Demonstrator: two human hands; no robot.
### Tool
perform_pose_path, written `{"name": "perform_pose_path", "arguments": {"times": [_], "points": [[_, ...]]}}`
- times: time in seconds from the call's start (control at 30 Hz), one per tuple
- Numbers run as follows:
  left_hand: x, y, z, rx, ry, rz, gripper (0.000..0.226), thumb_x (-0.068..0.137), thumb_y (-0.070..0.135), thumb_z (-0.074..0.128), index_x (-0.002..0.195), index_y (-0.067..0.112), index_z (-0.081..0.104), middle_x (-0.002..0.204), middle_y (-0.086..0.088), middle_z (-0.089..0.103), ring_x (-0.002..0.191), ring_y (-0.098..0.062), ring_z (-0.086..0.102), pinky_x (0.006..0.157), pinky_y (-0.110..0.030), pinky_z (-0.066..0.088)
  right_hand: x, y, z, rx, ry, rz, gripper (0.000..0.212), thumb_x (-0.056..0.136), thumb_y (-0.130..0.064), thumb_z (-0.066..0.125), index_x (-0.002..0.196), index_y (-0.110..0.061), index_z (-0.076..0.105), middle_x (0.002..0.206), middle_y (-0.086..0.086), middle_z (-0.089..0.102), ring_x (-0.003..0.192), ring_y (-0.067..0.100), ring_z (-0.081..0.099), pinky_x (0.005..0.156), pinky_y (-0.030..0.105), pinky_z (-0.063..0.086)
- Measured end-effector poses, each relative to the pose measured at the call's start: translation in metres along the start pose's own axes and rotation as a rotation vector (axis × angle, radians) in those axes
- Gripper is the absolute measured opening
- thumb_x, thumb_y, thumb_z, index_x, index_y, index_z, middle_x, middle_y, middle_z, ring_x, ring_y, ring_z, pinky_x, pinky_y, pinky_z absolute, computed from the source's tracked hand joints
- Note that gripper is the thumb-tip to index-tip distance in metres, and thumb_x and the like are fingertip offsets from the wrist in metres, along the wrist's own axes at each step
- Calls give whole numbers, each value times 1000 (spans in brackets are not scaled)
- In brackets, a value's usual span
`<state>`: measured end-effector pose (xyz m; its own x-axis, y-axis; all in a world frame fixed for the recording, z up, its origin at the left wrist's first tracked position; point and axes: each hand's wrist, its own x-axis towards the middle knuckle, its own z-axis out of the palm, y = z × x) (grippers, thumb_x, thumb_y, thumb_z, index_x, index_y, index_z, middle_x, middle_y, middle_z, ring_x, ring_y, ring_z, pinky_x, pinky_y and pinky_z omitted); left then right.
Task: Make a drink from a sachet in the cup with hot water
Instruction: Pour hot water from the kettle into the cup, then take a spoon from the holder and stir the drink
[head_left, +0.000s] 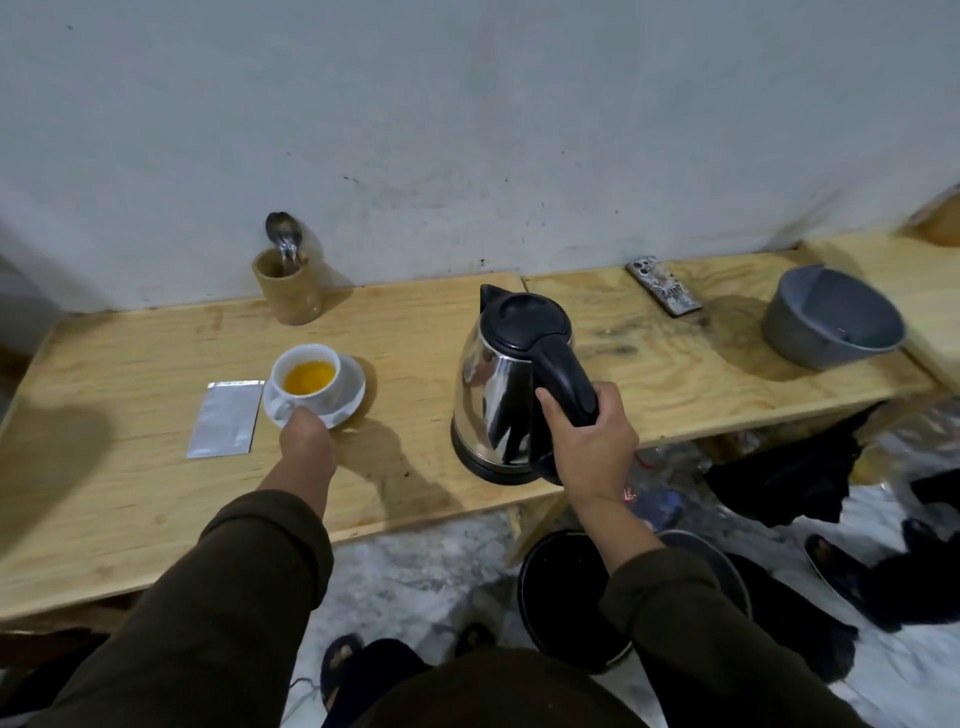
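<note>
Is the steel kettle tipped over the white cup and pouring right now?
No. The steel kettle with black lid stands upright on the wooden table, apart from the white cup.

Your right hand (589, 441) is wrapped in a full fist grip, thumb pointing up on the near side, knuckles facing out to the right, wrist pretty much straight. That forearm comes up from the lower right with the dark sleeve pushed back a bit past the wrist. Your left hand (306, 441) is reached way out ahead, fingers bunched and pointing forward, back of the hand up. That arm's nearly straight, sleeve bunched mid-forearm.
</note>
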<state>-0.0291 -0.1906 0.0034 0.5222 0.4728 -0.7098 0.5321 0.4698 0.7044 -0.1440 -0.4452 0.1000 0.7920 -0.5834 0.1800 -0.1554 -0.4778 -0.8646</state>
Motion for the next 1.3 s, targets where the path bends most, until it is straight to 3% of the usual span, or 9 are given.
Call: {"name": "perform_pose_path", "arguments": {"times": [0.13,0.23,0.33,0.43,0.57,0.73,0.87,1.1,1.3], "points": [[-3,2,-2,25,0,-14,52,93,42,45,138,16,41,137,-9,51,125,-26,49,106,-35,43,-5,5,1,-17,2,1,30,78,-31,74,84,-10,54,73,3,55,67,19,51,53,10,36],[-7,5,-4,46,-39,-16,54,94,42,44,141,16,38,139,-9,48,128,-27,46,109,-37,40,-10,7,5,-32,1,-1,30,80,-33,71,95,-13,55,87,5,60,79,21,57,59,3,39],[-12,10,-12,54,-102,-18,57,91,46,45,140,17,39,139,-9,49,127,-27,47,109,-38,41,-15,-1,9,-121,76,0,53,81,-35,67,125,-12,48,120,9,51,104,23,55,83,24,47],[-7,15,-24,77,-165,-32,56,90,45,46,139,19,39,138,-10,50,125,-27,49,108,-39,42,-27,-19,16,-277,184,-144,60,86,-33,60,136,-7,40,139,16,41,126,28,43,105,43,40],[-9,25,-45,129,-270,-5,52,95,42,38,140,15,40,141,-11,49,122,-24,50,108,-39,40,-48,-45,41,-245,129,-301,52,90,-27,54,137,-6,42,146,15,37,139,27,31,113,43,34],[-6,45,-72,261,-290,50,59,95,50,33,141,12,39,145,-10,45,131,-30,45,112,-42,37,-69,-76,86,-185,-142,-308,45,93,-27,50,134,-10,45,147,9,37,138,19,33,110,28,33],[1,62,-81,390,-302,142,55,97,46,35,138,10,43,145,-13,45,132,-32,43,114,-45,34,-71,-93,127,-193,-334,-266,39,92,-22,53,129,-11,51,139,7,44,128,17,43,94,9,23],[7,86,-84,670,-302,311,52,100,26,39,132,-14,39,139,-34,41,131,-45,39,106,-51,37,-34,-117,203,-254,-564,-189,30,90,-19,56,118,-9,60,125,11,56,113,25,55,94,28,41],[34,89,-81,909,-471,331,47,95,39,48,136,16,48,136,-13,55,124,-30,51,102,-39,42,32,-148,282,-306,-657,-198,23,89,-16,52,103,-9,68,112,11,67,104,27,60,75,22,35]]}}
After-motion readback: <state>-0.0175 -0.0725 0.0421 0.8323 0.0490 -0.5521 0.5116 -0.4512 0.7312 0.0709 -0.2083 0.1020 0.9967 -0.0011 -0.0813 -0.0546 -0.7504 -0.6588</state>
